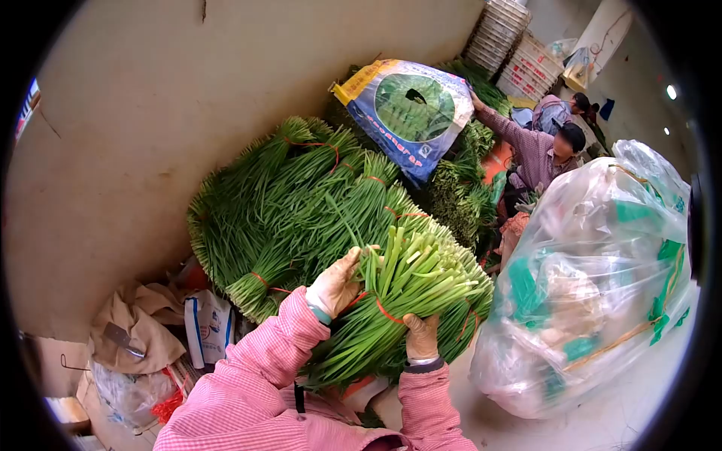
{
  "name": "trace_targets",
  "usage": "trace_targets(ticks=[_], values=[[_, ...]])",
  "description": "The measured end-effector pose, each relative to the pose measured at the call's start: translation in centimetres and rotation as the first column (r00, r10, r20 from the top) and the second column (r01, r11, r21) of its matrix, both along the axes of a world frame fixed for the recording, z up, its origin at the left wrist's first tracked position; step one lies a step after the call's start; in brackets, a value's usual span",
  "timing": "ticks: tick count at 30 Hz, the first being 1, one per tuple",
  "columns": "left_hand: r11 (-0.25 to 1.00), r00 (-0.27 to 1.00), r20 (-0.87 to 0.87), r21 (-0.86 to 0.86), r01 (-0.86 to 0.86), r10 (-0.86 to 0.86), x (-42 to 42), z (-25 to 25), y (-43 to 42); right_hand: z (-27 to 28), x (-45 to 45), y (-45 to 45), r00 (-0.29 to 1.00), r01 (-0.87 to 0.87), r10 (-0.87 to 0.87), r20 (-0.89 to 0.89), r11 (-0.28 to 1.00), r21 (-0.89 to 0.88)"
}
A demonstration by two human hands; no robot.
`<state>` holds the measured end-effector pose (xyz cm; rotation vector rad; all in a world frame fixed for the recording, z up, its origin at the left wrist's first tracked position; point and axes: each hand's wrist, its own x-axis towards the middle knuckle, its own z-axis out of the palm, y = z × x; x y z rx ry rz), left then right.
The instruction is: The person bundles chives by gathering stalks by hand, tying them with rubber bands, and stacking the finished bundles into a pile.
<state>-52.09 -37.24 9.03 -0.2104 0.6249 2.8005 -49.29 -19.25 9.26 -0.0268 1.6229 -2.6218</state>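
Observation:
A thick bundle of chives (410,274), tied with a red band, is held between my hands with its pale cut ends up and toward the right. My left hand (336,286), in what looks like a thin glove, is closed against the bundle's left side near the band. On the lower right side my right hand (421,338) grips it, thumb along the stalks and the other fingers mostly hidden. One long leaf sticks up beside my left fingertips. Just behind lies a big heap of similar tied bundles (278,199), piled against the wall.
A large clear plastic bag (579,301) bulges at the right. A co-worker (538,154) reaches one hand to a printed blue-and-yellow sack (402,113) on the heap. White crates (526,68) are stacked behind. Brown cloth (135,327) and bags lie at lower left.

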Motion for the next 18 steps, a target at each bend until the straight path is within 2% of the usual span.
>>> trace_targets(ticks=[1, 2, 3, 5, 6, 8, 9, 10, 11, 12, 13, 14, 15, 16, 17, 18], values=[[0.990, 0.997, 0.040, 0.121, -0.074, 0.070, -0.2, -0.7, 0.2, -0.4, 0.3, 0.2, 1.000, 0.003, -0.003, 0.010, 1.000, 0.000], [0.952, 0.998, 0.005, 0.303, -0.054, 0.055, 0.1, -1.4, 0.2, -1.1, 0.5, 0.4, 0.999, -0.006, 0.006, 0.049, 1.000, 0.014], [0.878, 0.997, -0.077, 0.475, 0.057, -0.023, 0.3, -1.4, -0.1, -1.8, 0.6, 0.6, 0.996, -0.016, 0.014, 0.086, 1.000, 0.026], [0.837, 0.996, -0.072, 0.541, 0.084, -0.053, 1.3, -1.2, -1.7, -2.8, 0.6, 1.2, 0.996, -0.017, 0.012, 0.084, 0.998, 0.055], [0.822, 0.998, -0.070, 0.568, 0.048, -0.010, 1.8, -0.3, -2.9, -2.8, 0.4, 1.2, 0.996, 0.033, -0.037, 0.080, 0.998, 0.049], [0.904, 0.991, -0.048, 0.417, -0.092, 0.123, 4.6, 1.7, -5.7, -3.9, 0.3, 2.2, 0.989, 0.120, -0.126, 0.077, 0.990, 0.077], [0.953, 0.993, -0.062, 0.292, -0.078, 0.100, 6.8, 1.6, -7.5, -3.7, 0.2, 2.6, 0.986, 0.148, -0.152, 0.064, 0.987, 0.070], [0.995, 1.000, 0.012, 0.101, -0.005, 0.004, 10.0, 0.8, -9.7, -3.7, 0.1, 3.1, 0.982, 0.179, -0.182, 0.044, 0.981, 0.081], [0.980, 0.988, 0.009, -0.122, 0.156, -0.156, 13.4, -1.3, -12.0, -3.9, -0.1, 3.5, 0.977, 0.210, -0.213, 0.024, 0.974, 0.086], [0.978, 0.986, 0.016, -0.123, 0.166, -0.165, 14.5, -2.0, -12.4, -4.0, -0.2, 3.9, 0.978, 0.204, -0.207, 0.025, 0.975, 0.086], [0.818, 0.981, 0.000, -0.553, 0.162, -0.194, 15.9, -2.5, -12.7, -4.0, -0.2, 4.5, 0.980, 0.192, -0.195, 0.032, 0.978, 0.088], [0.475, 0.973, -0.011, -0.874, 0.102, -0.229, 16.9, -2.8, -13.4, -3.5, -0.1, 4.6, 0.989, 0.144, -0.148, 0.027, 0.984, 0.100], [0.042, 0.965, -0.004, -0.999, 0.007, -0.261, 17.7, -3.1, -13.8, -3.3, -0.3, 4.5, 0.990, 0.138, -0.141, 0.029, 0.986, 0.097], [-0.397, 0.958, 0.029, -0.913, -0.091, -0.286, 18.6, -3.3, -14.3, -3.2, -0.1, 4.3, 0.991, 0.129, -0.132, 0.018, 0.984, 0.120], [-0.744, 0.954, 0.079, -0.646, -0.171, -0.288, 20.0, -3.4, -14.2, -3.2, 0.5, 4.1, 0.994, 0.108, -0.112, 0.015, 0.982, 0.154], [-0.561, 0.934, -0.120, -0.771, -0.302, -0.337, 15.7, -0.5, -11.9, -3.1, 0.7, 3.9, 0.997, 0.073, -0.079, 0.027, 0.981, 0.181]])
